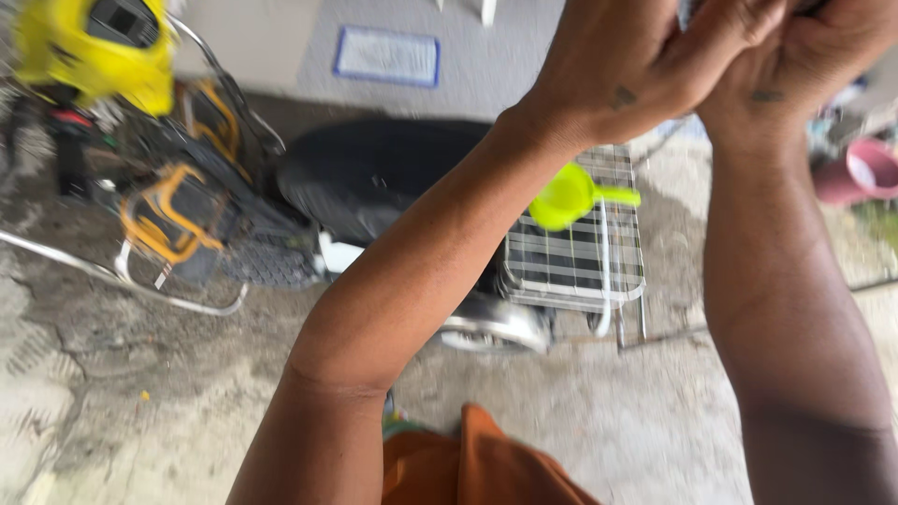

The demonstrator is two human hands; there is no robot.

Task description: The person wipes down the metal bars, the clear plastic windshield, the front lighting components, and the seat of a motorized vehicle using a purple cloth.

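Note:
Both my arms are raised close to the camera, and the hands meet at the top right edge of the view. My left hand (636, 56) lies against my right hand (818, 51), and the top edge cuts off the fingers of both. Whether anything sits between them is hidden. Below the arms stands a motorcycle with a black seat (374, 173) and a wire rear rack (580, 262). A yellow-green plastic scoop (571, 196) lies on that rack. The view is blurred.
A yellow machine (94, 42) stands at the top left beside black-and-yellow gear (173, 220) and metal tubing. A blue-edged mat (386, 56) lies beyond the seat. A pink tub (865, 173) is at the right. An orange cloth (477, 468) is at the bottom. The ground is rough concrete.

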